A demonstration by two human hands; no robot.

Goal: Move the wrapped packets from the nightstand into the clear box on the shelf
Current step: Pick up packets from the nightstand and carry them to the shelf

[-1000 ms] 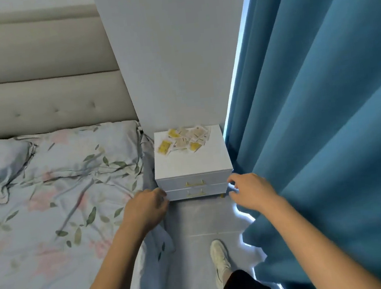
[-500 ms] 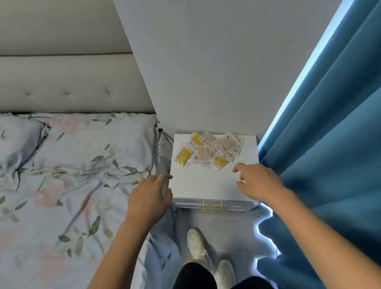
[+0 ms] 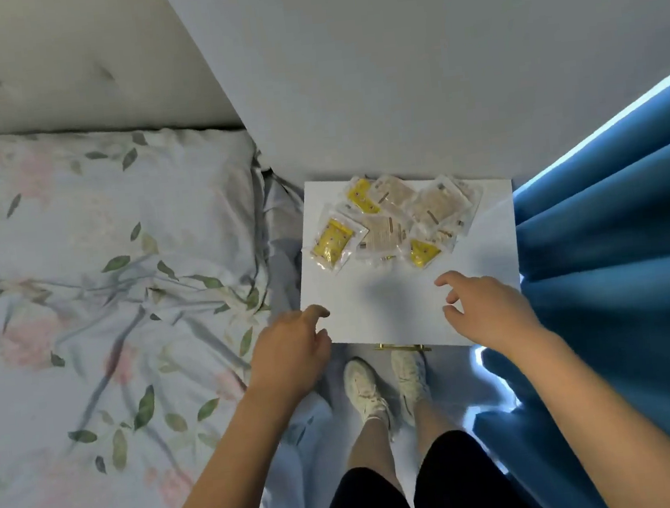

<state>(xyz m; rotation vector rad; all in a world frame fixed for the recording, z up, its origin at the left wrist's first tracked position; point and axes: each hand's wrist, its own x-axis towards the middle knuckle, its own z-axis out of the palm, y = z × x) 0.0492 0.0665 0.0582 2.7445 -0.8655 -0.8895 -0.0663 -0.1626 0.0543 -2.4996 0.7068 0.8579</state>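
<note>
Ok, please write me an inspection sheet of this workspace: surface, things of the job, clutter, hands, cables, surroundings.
Surface: white nightstand, front half bare, gold drawer handle at its front edge.
Job's things: wrapped packets in a loose overlapping pile at the back of the top, some yellow, some beige; clear box and shelf not in view.
Clutter: nothing seen.
Hands: left hand at the front left corner, right hand over the front right; both with loosely curled fingers, holding nothing.
Cables: nothing seen.
Surroundings: bed with floral bedding to the left, blue curtain to the right, white wall behind.
</note>
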